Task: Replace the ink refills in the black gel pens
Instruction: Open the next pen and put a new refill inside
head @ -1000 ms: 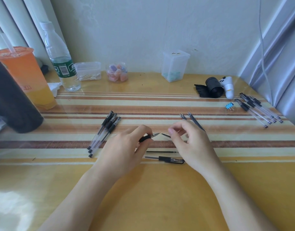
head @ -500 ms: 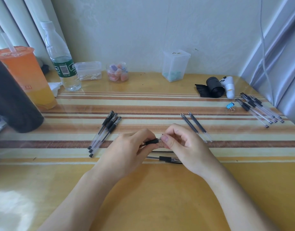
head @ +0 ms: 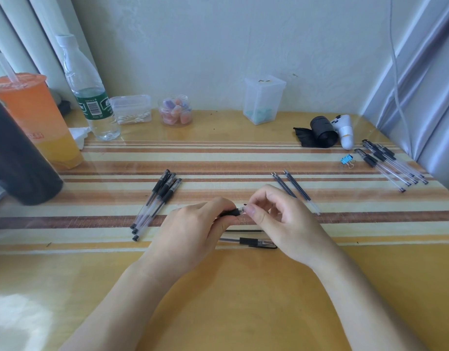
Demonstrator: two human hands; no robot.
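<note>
Here, the table is bounded by a wall behind and curtains at both sides, with bare wood nearest the person. The gel pen is gripped by the left hand; its tip end is pinched by the right hand. Its barrel is hidden by the left palm.

Pens on the bench: three or four in the left cluster, about four in the right cluster, one capped pen lying alone, and one held pen between the left hand and right hand. Loose refills number three: a pair and a single refill. One bottle, one orange cup, three clear containers, one blue clip.
</note>
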